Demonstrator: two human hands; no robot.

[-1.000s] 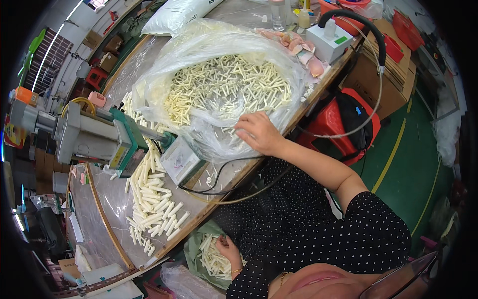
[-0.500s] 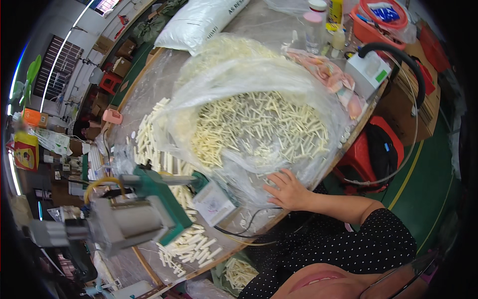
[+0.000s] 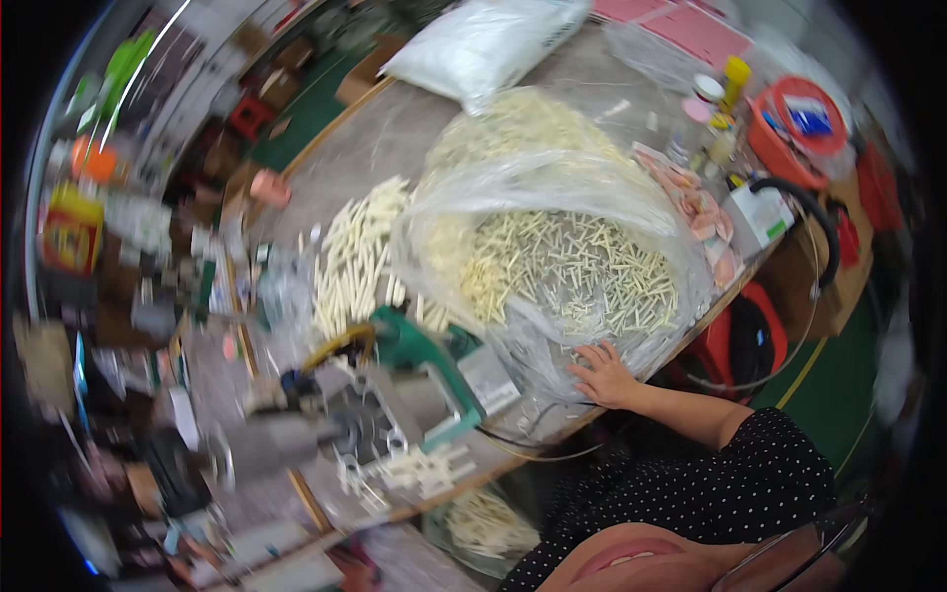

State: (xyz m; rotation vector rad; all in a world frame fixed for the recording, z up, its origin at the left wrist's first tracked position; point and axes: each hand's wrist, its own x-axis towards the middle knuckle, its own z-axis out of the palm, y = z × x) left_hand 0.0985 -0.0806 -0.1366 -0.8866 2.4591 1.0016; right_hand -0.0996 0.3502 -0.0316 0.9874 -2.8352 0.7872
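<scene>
Right hand (image 3: 604, 375): fingers spread, palm down, flat against the near lower edge of a large clear plastic bag (image 3: 552, 197); it grasps nothing, only presses the film. Left hand: not visible in the view, so its state cannot be told. Bag: lies on the bench (image 3: 395, 128), mouth gaping toward the viewer's side, its bulk stretching from the right hand up and away toward the far edge of the bench. Contents: a heap of short cream-coloured sticks (image 3: 572, 271), lying just above and beyond the fingertips, separated from them by the film; the sticks lie jumbled, long axes pointing every way, with no common direction. Second lot of the same sticks (image 3: 355, 257): loose on the bench to the left of the bag, more nearly parallel, long axes running roughly from the near side to the far side. Green-bodied machine (image 3: 424, 365): just left of the right hand, at the bench's near edge, blurred. White sack (image 3: 483, 39): far end of the bench, well apart from the hand.
</scene>
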